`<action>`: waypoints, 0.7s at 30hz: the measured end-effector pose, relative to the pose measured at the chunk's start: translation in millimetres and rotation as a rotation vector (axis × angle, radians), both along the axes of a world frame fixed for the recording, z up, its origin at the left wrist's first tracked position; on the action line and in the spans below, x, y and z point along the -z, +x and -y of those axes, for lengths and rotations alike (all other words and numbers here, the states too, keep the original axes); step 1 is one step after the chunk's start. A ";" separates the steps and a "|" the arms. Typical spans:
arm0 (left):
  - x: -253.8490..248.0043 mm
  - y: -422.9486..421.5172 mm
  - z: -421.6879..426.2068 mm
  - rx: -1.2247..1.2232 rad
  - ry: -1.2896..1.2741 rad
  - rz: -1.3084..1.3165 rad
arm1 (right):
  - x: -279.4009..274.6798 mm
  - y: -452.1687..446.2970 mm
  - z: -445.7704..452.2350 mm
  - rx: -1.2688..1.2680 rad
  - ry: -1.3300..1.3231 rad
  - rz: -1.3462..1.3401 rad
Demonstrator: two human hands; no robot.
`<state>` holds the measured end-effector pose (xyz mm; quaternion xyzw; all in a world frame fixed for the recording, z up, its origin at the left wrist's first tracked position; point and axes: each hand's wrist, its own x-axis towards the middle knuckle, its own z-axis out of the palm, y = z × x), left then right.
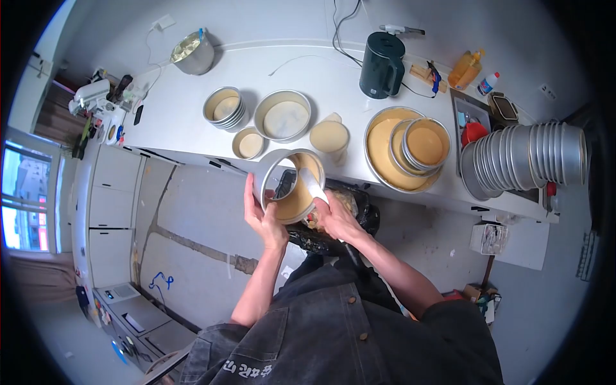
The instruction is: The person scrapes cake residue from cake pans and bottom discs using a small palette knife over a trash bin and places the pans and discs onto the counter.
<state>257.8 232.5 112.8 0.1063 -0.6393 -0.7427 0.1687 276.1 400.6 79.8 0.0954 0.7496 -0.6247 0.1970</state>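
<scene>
My left hand point(264, 221) grips a round metal cake tin point(269, 168) by its rim, tilted above a black-lined bin point(369, 215). A tan layer point(297, 199) shows inside the tin, beside an opening through which the dark bin bag is visible. In my right hand point(335, 218) is a flat pale scraper point(312, 184), its blade against the tin's inside near the right rim. Closest on the counter are a small tin point(248, 143), a larger tin point(282, 116) and a stack of paper discs point(329, 136).
The white counter point(321, 70) holds stacked small tins point(224, 106), a mixing bowl point(193, 54), a dark kettle point(381, 67) and cake-filled tins point(385, 138). At right, a long row of nested tins point(513, 157) lies by the sink point(467, 109).
</scene>
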 end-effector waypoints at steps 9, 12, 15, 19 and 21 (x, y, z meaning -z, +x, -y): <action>-33.1 -29.1 39.0 0.513 -0.741 0.169 | -4.7 -17.4 -39.1 -0.315 0.737 -0.601; -16.2 -28.5 19.6 0.269 -0.390 0.074 | 38.2 0.3 -24.0 -0.242 0.596 -0.512; 4.1 -30.3 4.4 0.126 -0.255 0.010 | -15.1 20.3 7.6 -0.304 -0.065 0.257; 11.7 -21.5 -5.3 -0.011 0.056 -0.027 | -24.0 17.5 1.9 -0.270 -0.626 0.485; 13.5 -18.0 -9.1 0.032 0.044 -0.030 | -3.1 12.4 -1.7 -0.126 -0.463 0.345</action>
